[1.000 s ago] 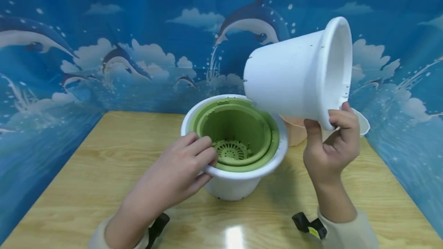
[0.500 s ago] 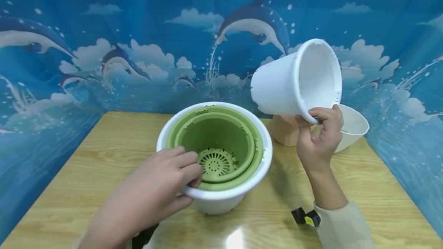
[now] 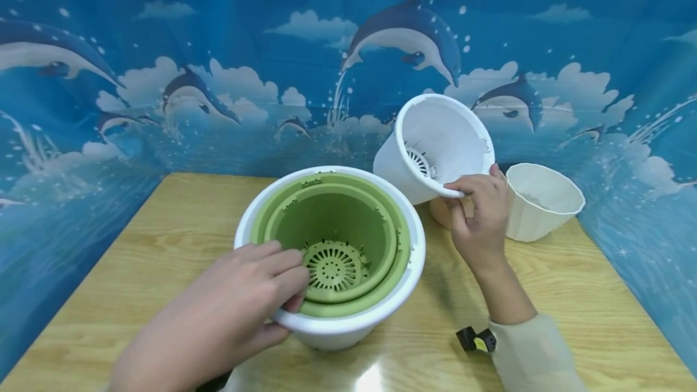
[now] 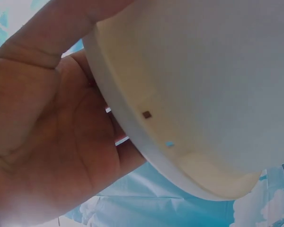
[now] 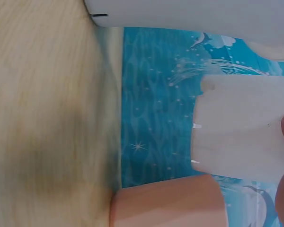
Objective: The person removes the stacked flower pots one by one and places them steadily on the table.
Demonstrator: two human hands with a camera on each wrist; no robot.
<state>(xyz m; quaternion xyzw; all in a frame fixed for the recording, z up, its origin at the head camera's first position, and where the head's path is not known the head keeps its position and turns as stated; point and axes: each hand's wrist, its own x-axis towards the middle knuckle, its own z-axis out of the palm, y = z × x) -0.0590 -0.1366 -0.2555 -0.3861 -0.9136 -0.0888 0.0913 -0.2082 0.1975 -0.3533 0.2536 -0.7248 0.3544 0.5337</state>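
At a wood-grain table [image 3: 185,222], a large white planter [image 3: 405,295] nesting two green planters [image 3: 333,213] has its near-left rim gripped by the left hand [image 3: 245,298], fingers curled, a second white planter [image 3: 452,138] hangs tilted, its rim pinched by the right hand [image 3: 481,219], and a fluted cream pot [image 3: 544,215] stands near a peach pot [image 5: 170,205].

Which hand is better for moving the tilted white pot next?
Probably the right hand: it pinches the tilted white pot, while the left hand grips the other white pot, the one around the green pots.
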